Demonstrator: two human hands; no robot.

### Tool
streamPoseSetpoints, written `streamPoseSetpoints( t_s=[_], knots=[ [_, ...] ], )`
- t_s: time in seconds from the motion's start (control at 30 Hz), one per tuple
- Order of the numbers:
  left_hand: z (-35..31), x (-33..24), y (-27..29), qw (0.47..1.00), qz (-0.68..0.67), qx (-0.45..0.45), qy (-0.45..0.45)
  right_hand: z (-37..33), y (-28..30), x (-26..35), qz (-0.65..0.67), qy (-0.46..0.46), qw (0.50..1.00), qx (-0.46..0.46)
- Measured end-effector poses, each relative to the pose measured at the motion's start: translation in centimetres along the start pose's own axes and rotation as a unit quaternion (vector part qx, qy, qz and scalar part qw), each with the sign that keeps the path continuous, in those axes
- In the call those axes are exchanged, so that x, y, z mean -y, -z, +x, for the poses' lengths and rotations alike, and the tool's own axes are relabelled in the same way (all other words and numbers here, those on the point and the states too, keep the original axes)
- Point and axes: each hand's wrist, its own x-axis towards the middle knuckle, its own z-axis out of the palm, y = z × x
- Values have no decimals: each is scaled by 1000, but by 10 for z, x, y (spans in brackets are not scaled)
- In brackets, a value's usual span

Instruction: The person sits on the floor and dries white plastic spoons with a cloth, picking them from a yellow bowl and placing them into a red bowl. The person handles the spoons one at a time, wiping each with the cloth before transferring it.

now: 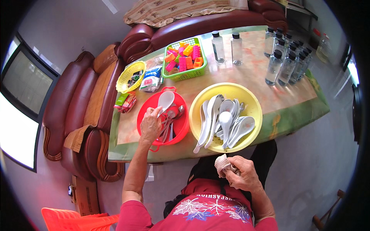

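Note:
My left hand [150,125] is over the red basin [144,103], its fingers closed on the handle of a white soup spoon [166,99]. Beneath that spoon, several metal spoons [173,111] lie in the basin. To its right stands a yellow basin [252,96] holding several white ladles and spoons [208,119], one white spoon [226,122] lying on top. In front of the yellow basin, close to my body, my right hand [244,174] grips a crumpled whitish cloth [222,164]. Part of the cloth is hidden by my fingers.
A green basket [185,76] of colourful toy bricks stands behind the basins, beside a white-and-blue packet [151,79] and a small yellow basket [122,82]. Clear bottles with black caps [285,69] crowd the table's right side; two more bottles [236,50] stand apart. Brown leather sofas [83,88] border the table.

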Motion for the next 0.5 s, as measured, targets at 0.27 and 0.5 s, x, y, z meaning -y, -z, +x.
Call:
streamPoseSetpoints(
  t_s=[0.27,0.5],
  knots=[
    [-3,-20,-11,991,46,-107,-62,-5,11,-12,61,-61,994,-72],
    [-21,-124,-24,985,-5,-5,-172,-4,11,-18,53,-28,994,-87]
  ],
)
